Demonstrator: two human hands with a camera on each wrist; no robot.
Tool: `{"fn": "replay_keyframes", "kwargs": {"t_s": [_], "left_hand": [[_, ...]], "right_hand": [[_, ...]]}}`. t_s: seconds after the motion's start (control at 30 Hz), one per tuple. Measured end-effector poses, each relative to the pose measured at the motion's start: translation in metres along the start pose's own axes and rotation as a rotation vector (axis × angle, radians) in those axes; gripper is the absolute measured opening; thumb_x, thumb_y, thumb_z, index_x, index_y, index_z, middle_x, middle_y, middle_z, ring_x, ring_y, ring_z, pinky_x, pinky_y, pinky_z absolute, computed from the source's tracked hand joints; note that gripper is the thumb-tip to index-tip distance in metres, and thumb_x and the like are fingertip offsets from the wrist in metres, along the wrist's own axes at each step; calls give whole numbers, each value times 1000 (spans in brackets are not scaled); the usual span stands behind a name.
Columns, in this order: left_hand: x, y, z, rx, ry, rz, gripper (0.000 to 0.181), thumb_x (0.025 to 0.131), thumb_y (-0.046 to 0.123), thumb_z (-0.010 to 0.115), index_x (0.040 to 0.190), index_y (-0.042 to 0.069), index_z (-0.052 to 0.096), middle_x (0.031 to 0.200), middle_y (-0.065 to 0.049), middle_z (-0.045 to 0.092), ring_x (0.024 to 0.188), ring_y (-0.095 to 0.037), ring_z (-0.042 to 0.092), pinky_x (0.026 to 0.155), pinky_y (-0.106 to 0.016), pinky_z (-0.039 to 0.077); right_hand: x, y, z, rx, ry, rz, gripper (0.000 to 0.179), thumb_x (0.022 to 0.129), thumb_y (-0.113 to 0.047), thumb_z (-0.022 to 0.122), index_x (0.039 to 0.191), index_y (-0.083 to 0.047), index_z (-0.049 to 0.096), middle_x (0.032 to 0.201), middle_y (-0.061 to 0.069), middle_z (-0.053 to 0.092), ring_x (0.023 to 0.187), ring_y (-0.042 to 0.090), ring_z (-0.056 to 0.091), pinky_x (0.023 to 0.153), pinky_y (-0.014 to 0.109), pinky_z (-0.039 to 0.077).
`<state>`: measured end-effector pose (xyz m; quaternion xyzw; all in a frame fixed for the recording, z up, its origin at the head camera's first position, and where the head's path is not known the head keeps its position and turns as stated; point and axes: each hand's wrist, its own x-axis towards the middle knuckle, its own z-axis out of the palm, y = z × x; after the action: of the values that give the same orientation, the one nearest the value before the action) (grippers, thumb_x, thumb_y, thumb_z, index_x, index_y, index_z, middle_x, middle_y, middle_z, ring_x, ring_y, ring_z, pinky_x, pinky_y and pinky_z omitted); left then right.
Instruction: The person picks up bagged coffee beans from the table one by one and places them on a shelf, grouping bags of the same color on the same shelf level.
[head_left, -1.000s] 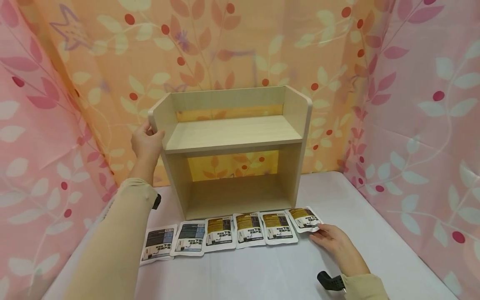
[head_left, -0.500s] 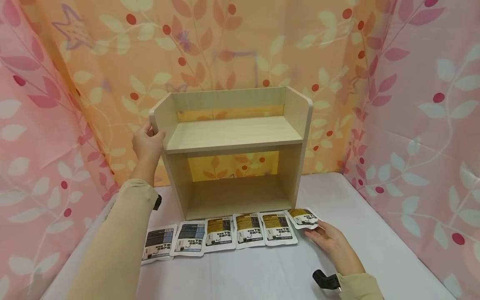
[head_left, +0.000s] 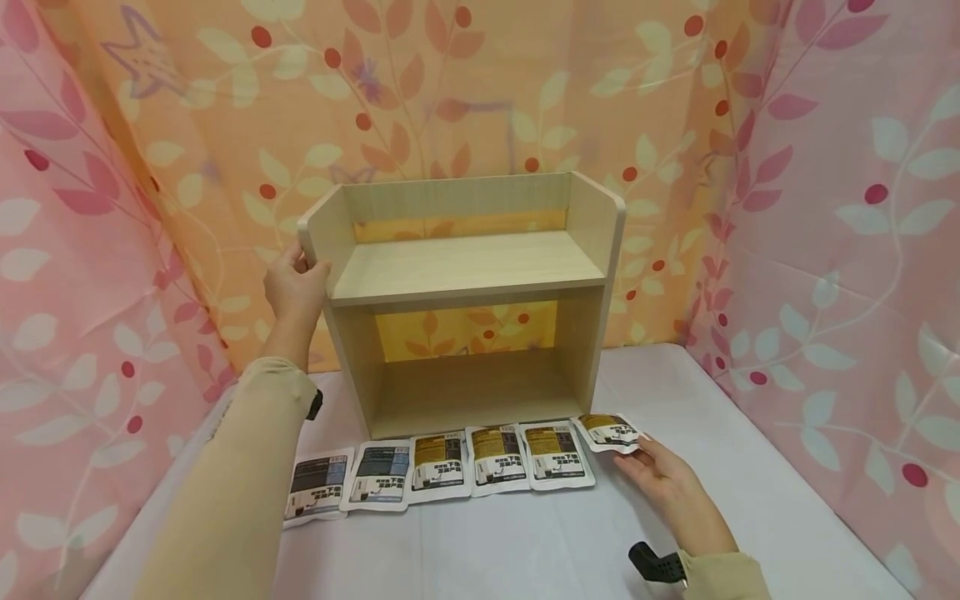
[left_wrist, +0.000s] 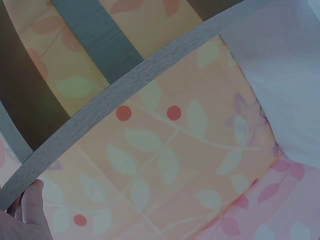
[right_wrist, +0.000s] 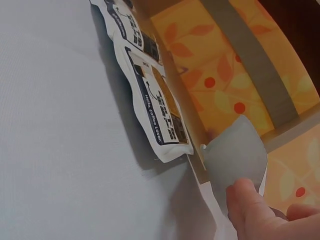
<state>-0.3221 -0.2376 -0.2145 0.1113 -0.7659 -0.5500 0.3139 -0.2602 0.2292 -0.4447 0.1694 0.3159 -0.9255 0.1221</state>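
A pale wooden two-tier shelf (head_left: 468, 260) stands in the middle of the head view. My left hand (head_left: 292, 285) grips the front edge of its left side panel; in the left wrist view, only a thumb and part of the hand (left_wrist: 31, 215) show at the panel edge (left_wrist: 107, 95). By the shelf's lower right corner, my right hand (head_left: 666, 485) pinches the near edge of a white coffee packet (head_left: 606, 431) with a brown-gold label. That packet is tilted, and its plain back (right_wrist: 237, 155) faces the right wrist camera. Another coffee packet (head_left: 556, 454) lies just left of it.
Several more packets run leftward along the shelf's front, including brown-gold ones (head_left: 438, 467) and blue-black ones (head_left: 379, 475). The leftmost packet (head_left: 318, 486) is partly behind the left sleeve. A white cloth covers the table (head_left: 480, 550). Floral curtains (head_left: 480, 92) enclose the back and sides.
The near edge of the rightmost coffee packet has risen slightly, tilting it more. My right hand has shifted a little up and left with it. My left hand keeps its place on the shelf.
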Motion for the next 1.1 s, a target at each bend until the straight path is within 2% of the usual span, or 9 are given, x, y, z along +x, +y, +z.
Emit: {"fn": "replay_keyframes", "kwargs": {"t_s": [0.13, 0.23, 0.3, 0.37, 0.47, 0.77, 0.9, 1.1], "left_hand": [[1, 1, -1, 0, 7, 2, 50, 90, 9, 63, 139, 19, 56, 121, -14, 65, 96, -7, 62, 85, -21, 49], [1, 1, -1, -6, 10, 3, 50, 90, 9, 62, 139, 19, 56, 121, -14, 65, 96, -7, 62, 87, -22, 49], [1, 1, -2, -8, 9, 0, 50, 90, 10, 62, 139, 19, 55, 122, -14, 65, 96, -7, 62, 88, -22, 49], [1, 1, -2, -9, 6, 1, 50, 91, 10, 61, 140, 19, 55, 122, -14, 65, 96, -7, 61, 88, -22, 49], [0, 1, -2, -7, 3, 2, 50, 91, 10, 61, 140, 19, 55, 122, -14, 65, 95, -7, 61, 88, -22, 49], [-1, 1, -1, 2, 8, 18, 50, 91, 9, 61, 140, 19, 55, 121, -14, 66, 95, -7, 62, 85, -20, 49], [-2, 1, -1, 6, 8, 20, 50, 91, 9, 61, 140, 19, 55, 122, -13, 65, 101, -11, 63, 87, -21, 49], [-3, 1, 0, 21, 14, 25, 49, 91, 9, 61, 139, 19, 55, 120, -13, 66, 100, -11, 63, 86, -20, 48]], "right_hand": [[-4, -2, 0, -2, -39, -4, 50, 103, -5, 34, 149, -12, 18, 86, 15, 63, 80, 27, 65, 105, 44, 33], [-7, -3, 2, 7, -57, 0, 46, 102, -4, 36, 145, -12, 22, 87, 16, 64, 81, 27, 66, 105, 44, 34], [-9, -3, 5, 11, -66, 3, 54, 102, -4, 35, 152, -12, 14, 87, 16, 64, 80, 27, 65, 108, 43, 27], [-11, -3, 9, 11, -63, 1, 65, 102, -4, 35, 156, -15, 0, 86, 15, 64, 79, 26, 65, 109, 42, 22], [-13, -4, 14, 8, -68, 2, 69, 103, -5, 33, 155, -17, -10, 86, 14, 63, 79, 26, 65, 109, 40, 18], [-22, -5, 31, -16, -119, -5, 66, 105, -7, 30, 155, -19, -11, 90, 11, 63, 85, 23, 65, 110, 38, 20], [-27, -5, 37, 16, -124, 3, 65, 105, -8, 29, 155, -22, -10, 90, 13, 64, 83, 25, 65, 111, 38, 16], [-32, -7, 46, 35, -117, 4, 64, 105, -10, 29, 156, -22, -9, 91, 12, 63, 83, 26, 65, 111, 38, 17]]}}
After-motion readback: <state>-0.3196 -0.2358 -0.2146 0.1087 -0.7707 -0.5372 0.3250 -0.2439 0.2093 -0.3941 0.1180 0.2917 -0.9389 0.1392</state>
